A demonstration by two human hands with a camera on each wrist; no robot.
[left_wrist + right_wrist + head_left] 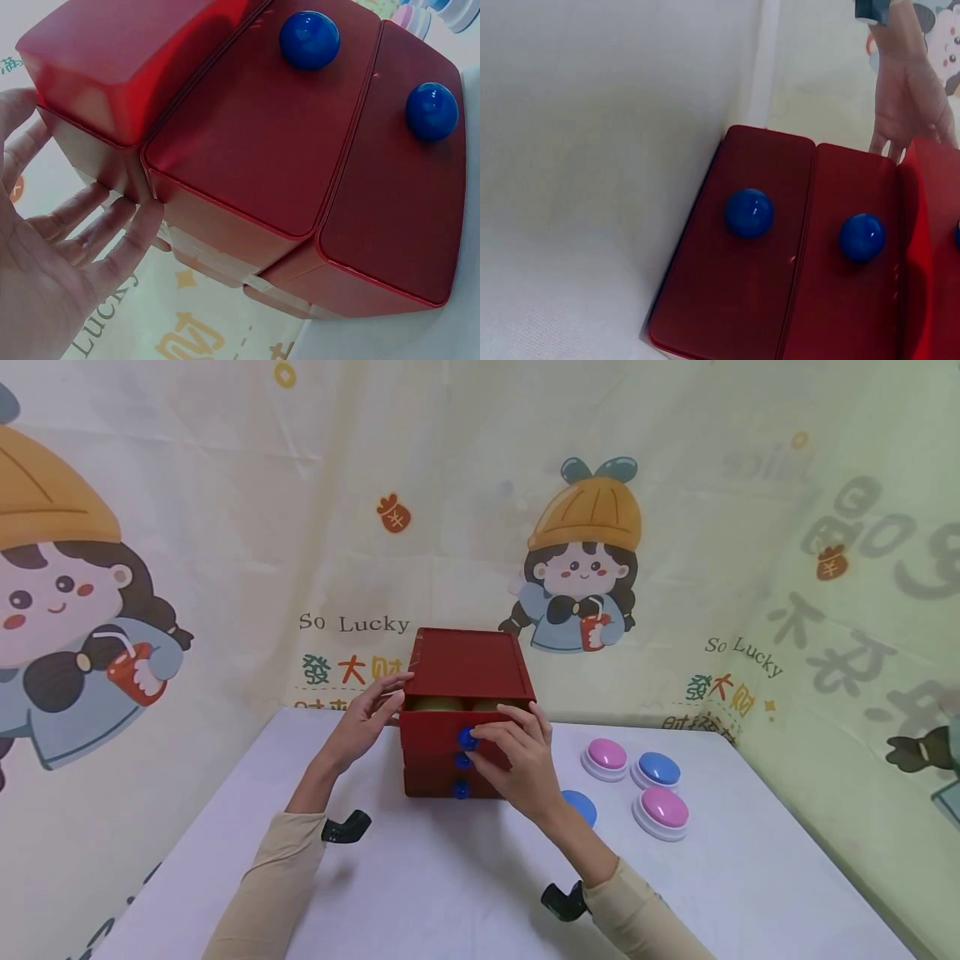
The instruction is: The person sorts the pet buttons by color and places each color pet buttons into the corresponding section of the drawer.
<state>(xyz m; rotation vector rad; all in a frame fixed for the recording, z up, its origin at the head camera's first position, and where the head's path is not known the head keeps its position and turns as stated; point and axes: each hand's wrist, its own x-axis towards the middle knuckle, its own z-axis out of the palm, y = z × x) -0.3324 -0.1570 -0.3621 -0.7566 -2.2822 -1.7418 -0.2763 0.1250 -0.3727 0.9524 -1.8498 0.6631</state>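
Note:
A red chest of three drawers stands on the table, each drawer with a round blue knob. Its top drawer is pulled partly out, showing a strip of yellowish-green inside. With thumb and forefinger, my right hand pinches the top drawer's knob; the other fingers reach over the drawer front's upper edge. My left hand rests its fingertips against the chest's left side, fingers loosely extended, as the left wrist view shows. The middle knob and bottom knob belong to drawers that are closed.
Right of the chest sit several push buttons: a pink one, a blue one, a nearer pink one, and another blue one partly behind my right wrist. A printed cloth hangs behind the white table.

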